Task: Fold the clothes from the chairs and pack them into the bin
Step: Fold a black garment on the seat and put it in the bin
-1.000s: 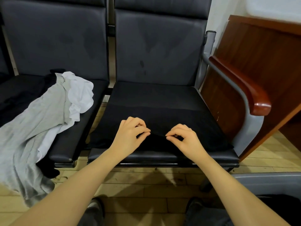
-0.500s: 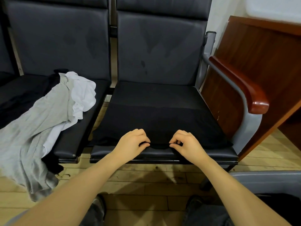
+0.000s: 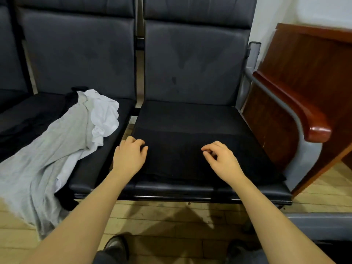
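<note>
Black garment (image 3: 190,149) lies flat on the right chair seat (image 3: 209,189), long axis side to side. Left hand (image 3: 129,157) rests at its left edge, fingers curled on cloth; right hand (image 3: 221,159) mid-cloth, fingers loosely bent, gripping nothing. Left hand nearer an edge.

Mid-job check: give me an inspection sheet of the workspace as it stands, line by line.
Surface: right chair seat, black padded, front edge bare.
Job's things: black garment spread flat on that seat; grey garment and white garment heaped on the left seat, grey one trailing to the floor.
Clutter: nothing seen.
Grippers: left hand at the black garment's left edge, fingers curled; right hand above it, fingers loosely open.
Cables: nothing seen.
Surroundings: wooden armrest, wooden panel, wood floor; bin not clearly identifiable.
</note>
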